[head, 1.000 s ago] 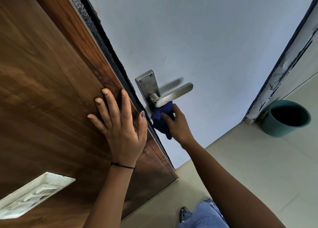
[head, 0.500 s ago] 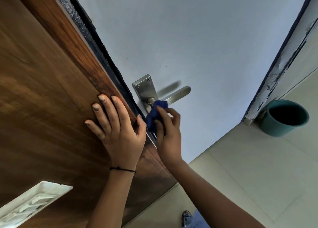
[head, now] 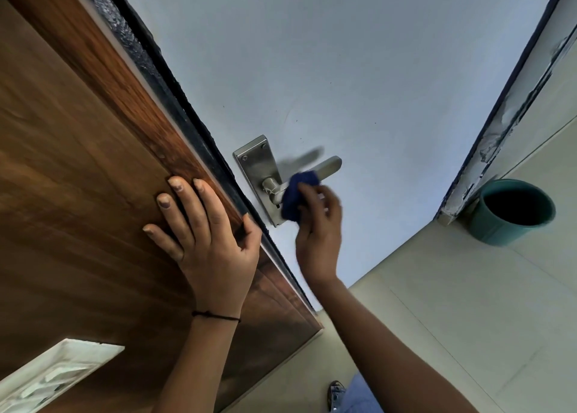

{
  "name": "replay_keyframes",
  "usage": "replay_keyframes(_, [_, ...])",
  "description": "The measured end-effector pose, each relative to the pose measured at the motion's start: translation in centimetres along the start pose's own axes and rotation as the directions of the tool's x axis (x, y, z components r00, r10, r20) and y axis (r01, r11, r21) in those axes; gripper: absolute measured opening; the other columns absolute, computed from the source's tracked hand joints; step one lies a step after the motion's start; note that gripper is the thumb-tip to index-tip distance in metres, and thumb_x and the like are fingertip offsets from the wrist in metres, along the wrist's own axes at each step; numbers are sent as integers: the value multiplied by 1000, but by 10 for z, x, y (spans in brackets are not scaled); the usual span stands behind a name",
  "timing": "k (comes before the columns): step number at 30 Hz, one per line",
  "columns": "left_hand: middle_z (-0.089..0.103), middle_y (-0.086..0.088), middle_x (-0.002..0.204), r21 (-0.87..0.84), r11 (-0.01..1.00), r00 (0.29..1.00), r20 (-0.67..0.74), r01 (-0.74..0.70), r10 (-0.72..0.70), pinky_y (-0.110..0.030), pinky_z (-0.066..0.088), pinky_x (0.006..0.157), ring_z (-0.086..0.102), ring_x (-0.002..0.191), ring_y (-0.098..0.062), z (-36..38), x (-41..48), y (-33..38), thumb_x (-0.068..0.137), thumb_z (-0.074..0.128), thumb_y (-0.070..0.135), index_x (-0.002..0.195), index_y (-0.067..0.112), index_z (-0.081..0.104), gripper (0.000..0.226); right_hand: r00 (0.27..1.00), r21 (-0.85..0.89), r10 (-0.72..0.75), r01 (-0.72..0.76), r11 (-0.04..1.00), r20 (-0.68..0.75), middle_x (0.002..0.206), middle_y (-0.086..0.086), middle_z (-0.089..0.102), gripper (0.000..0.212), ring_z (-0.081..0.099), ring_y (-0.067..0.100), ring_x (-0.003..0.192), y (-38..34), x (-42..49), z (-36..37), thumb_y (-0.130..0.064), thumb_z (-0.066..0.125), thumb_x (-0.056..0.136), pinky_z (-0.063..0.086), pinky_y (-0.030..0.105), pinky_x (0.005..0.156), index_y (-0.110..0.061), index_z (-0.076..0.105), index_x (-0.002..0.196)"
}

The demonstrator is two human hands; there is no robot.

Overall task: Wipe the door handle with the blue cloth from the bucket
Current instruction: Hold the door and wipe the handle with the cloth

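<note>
A steel lever door handle point(head: 328, 166) on its back plate point(head: 256, 163) sits on the pale blue door face. My right hand point(head: 318, 225) grips a bunched dark blue cloth point(head: 296, 194) and presses it against the middle of the lever, near the spindle. The lever's free end shows beyond the cloth. My left hand point(head: 203, 234) lies flat with fingers spread on the brown wooden door panel point(head: 78, 163), thumb at the door's dark edge. A teal bucket point(head: 512, 213) stands on the floor at the right.
A worn door frame post point(head: 499, 125) rises beside the bucket. Pale floor tiles point(head: 437, 303) lie below. A white switch plate point(head: 53, 378) sits on the wood at lower left. A shoe and a denim leg point(head: 352, 394) show at the bottom.
My right hand has carried the cloth from under the lever's base up and rightward along the lever. The left hand has stayed on the wood panel.
</note>
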State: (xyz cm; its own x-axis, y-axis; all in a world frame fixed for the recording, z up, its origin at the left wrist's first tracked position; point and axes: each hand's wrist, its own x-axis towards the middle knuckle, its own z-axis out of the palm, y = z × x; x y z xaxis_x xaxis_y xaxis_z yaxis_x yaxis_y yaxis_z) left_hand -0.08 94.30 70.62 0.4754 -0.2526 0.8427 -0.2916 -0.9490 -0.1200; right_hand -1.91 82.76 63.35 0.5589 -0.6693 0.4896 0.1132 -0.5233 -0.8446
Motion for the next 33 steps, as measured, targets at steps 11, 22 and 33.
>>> replay_keyframes(11, [13,-23,146,-10,1000,1000,8,8,-8,-42,-15,115,-23,143,-18,-2,1,1,88,52,35,148,10,-6,87,888,-325,-247,382,865,388,139,0,51,41,43,26,114,-23,-6,9,-29,61,88,45,40,90,-27,56,128])
replay_keyframes(22, [13,-23,145,-8,1000,1000,4,1,-1,-41,-17,115,-24,143,-18,1,1,-1,87,54,35,148,11,-9,90,910,-212,-145,242,947,387,141,9,42,52,43,33,114,-29,35,-28,1,60,81,48,42,92,-28,56,124])
replay_keyframes(33, [14,-23,145,-12,1000,1000,-5,-1,1,-43,-15,115,-22,144,-19,2,0,-2,87,53,34,148,9,-6,89,981,-296,-11,70,953,195,141,13,41,58,44,38,106,-7,65,-41,5,65,71,47,42,86,-20,58,123])
